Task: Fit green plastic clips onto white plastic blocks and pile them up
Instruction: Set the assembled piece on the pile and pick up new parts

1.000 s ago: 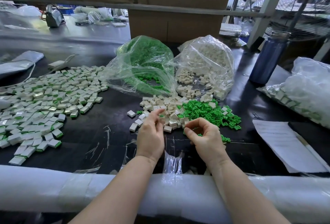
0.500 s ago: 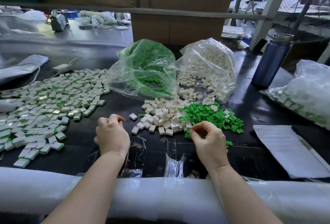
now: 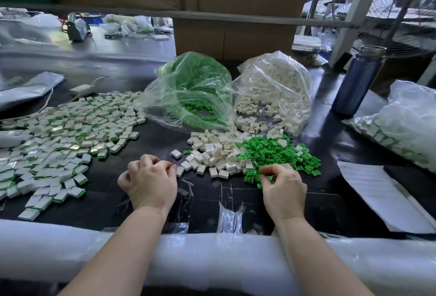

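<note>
— Hands first: where are they?

— Both low over the dark worktop (image 3: 99, 203), wrists across the white foam-wrapped front edge (image 3: 212, 255). My left hand (image 3: 151, 183) sits knuckles-up, fingers curled under, between the two heaps. Whether anything is inside that curl, I cannot tell; the fingers hide it.

— And the right?

— My right hand (image 3: 282, 188) is at the near edge of the loose heap of small green plastic clips (image 3: 280, 154), fingertips pinched together down among them. Green shows right at the fingertips; I take it as pinching a clip.

— Blocks?

— Loose pile of small white plastic blocks (image 3: 212, 154) lies just beyond and between my hands, touching the green heap on its right side. Nearest blocks are just beside my left fingertips.

— Finished pieces?

— Wide spread of white blocks with green edges (image 3: 59, 140) covers the left of the worktop, near my left hand.

— Supply?

— Two clear plastic bags behind the piles, side by side: the bag of green clips (image 3: 191, 90) on the left, the bag of white blocks (image 3: 273, 90) on the right, both mouths spilling toward me. Blue metal bottle (image 3: 354, 85) stands upright far right; white paper sheet (image 3: 382, 194) lies near right.
</note>
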`<state>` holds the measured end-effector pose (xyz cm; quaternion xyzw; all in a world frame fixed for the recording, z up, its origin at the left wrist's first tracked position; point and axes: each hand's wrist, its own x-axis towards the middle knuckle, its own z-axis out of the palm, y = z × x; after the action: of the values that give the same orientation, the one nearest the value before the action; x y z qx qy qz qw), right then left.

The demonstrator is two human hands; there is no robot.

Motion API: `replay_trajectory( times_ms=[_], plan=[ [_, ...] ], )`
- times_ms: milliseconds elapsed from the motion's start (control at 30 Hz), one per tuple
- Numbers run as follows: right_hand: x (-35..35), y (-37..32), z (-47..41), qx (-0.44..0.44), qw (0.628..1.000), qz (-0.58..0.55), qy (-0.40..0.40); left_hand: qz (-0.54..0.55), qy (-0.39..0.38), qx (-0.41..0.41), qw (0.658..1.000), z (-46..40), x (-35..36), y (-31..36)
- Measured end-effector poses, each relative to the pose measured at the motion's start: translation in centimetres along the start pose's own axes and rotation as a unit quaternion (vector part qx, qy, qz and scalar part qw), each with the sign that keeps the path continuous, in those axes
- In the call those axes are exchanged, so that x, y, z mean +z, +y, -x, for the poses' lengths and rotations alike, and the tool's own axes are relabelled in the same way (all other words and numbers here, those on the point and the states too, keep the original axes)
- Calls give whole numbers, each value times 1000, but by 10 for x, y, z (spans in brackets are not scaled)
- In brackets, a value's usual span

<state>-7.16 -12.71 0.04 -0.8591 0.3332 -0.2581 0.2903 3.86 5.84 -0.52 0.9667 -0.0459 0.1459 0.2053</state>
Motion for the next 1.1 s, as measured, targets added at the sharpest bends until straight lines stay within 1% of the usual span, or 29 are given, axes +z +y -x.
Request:
replay_trajectory(
  times_ms=[133, 200, 333, 400, 467, 533, 600, 700, 800, 967, 1100],
  plan=[
    [1, -2, 3, -51, 997, 47, -37, -6, -10, 12, 1000, 1, 1, 2],
    [2, -3, 3, -64, 994, 74, -51, 9, -17, 14, 1000, 1, 1, 2],
    [3, -4, 4, -83, 989, 108, -52, 83, -11, 4, 996, 2, -3, 3],
    [4, -3, 4, -88, 989, 108, -51, 140, 1, 25, 990, 2, -5, 6],
    [5, -3, 4, -91, 989, 108, -47, 239, -14, 53, 970, 3, -9, 13],
    [7, -3, 4, -96, 988, 111, -44, 323, -63, 62, 942, 7, -13, 25],
    [7, -2, 3, -100, 988, 111, -43, 370, -122, 72, 918, 12, -12, 38],
    [7, -2, 3, -103, 988, 109, -41, 390, -193, 105, 894, 19, -5, 54],
    [7, -2, 3, -108, 987, 116, -38, 395, -230, 126, 880, 25, 3, 64],
    [9, -1, 2, -112, 986, 120, -31, 373, -225, 144, 888, 34, 13, 64],
    [10, -1, 2, -116, 984, 131, -31, 394, -232, 133, 880, 33, 15, 61]
  ],
)
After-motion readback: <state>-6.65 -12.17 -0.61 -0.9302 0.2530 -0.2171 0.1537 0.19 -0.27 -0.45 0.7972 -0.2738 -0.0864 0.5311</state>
